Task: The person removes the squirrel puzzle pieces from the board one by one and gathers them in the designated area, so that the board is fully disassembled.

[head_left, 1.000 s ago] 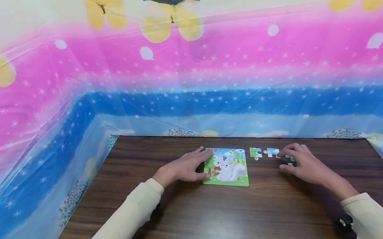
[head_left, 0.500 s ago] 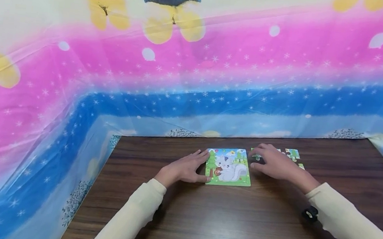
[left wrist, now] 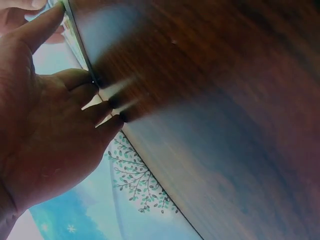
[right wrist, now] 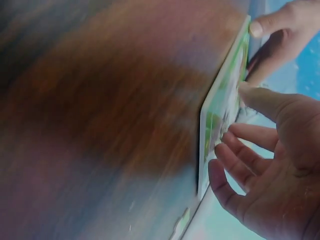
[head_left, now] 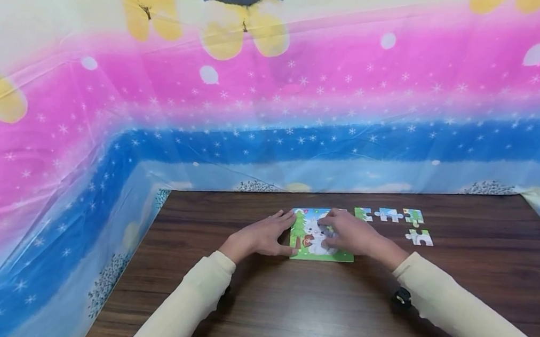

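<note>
A square jigsaw puzzle (head_left: 322, 257) with a grey squirrel picture lies flat on the table in the head view. My left hand (head_left: 264, 236) is at its left side, thumb and fingertips spread along the edge. Over the puzzle's right half is my right hand (head_left: 353, 233), covering part of the squirrel. In the right wrist view, the right thumb (right wrist: 265, 101) reaches the picture's surface, while the other fingers (right wrist: 235, 160) bend loosely close over it. No piece shows between them.
Several loose puzzle pieces (head_left: 388, 214) lie right of the puzzle, one piece (head_left: 420, 237) nearer than the others. The dark wooden table (head_left: 286, 309) meets a colourful patterned cloth (head_left: 271, 152) along its back and left edges.
My right hand has moved left from the loose pieces onto the puzzle, uncovering those pieces. The left hand has stayed at the puzzle's left edge.
</note>
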The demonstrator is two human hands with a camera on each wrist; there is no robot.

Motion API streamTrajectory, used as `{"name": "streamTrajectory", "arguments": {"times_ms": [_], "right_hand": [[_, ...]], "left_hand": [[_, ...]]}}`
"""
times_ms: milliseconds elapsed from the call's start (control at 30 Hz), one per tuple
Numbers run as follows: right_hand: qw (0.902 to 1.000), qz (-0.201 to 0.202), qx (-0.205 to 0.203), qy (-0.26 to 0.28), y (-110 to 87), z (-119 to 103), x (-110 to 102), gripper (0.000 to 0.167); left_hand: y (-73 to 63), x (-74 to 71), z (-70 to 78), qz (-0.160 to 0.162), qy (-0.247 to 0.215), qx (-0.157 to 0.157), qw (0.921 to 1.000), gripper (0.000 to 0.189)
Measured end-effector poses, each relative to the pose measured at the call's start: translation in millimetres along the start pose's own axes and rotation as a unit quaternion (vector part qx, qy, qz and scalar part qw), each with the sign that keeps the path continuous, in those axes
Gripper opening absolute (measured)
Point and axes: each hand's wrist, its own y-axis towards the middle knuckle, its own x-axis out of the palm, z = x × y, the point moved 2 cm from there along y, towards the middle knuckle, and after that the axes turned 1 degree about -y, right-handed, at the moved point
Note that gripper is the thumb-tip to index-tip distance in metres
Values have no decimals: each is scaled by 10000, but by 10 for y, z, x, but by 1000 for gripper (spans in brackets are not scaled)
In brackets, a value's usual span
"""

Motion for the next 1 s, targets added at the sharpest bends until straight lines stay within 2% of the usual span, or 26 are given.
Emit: {"name": "streamTrajectory", "arguments": {"times_ms": [133, 267, 467, 667, 733, 867, 1000], "right_hand": [[9998, 60, 91, -170, 20, -50, 25, 53], [9999, 137, 36, -80, 32, -58, 29, 47], [9992, -27, 151, 363, 72, -36, 41, 46], [9976, -154, 265, 618, 121, -4, 43, 65], [9973, -166, 256, 673, 134, 6, 41, 66], [9967, -210, 200, 763, 151, 32, 43, 58], [9953, -238, 204, 918, 160, 57, 55, 55]], "left_hand": [[7, -9, 17, 4, 204, -34, 9998, 93], [-2, -13, 37, -6, 509, -50, 9987, 93], [-20, 10, 20, 50, 443, -80, 9990, 93], [-27, 9, 22, 43, 433, -62, 9990, 93], [-27, 0, 29, 18, 442, -80, 9990, 93], [-22, -5, 41, -1, 482, -110, 9988, 92], [-18, 2, 51, 63, 586, 7, 9983, 87]]}}
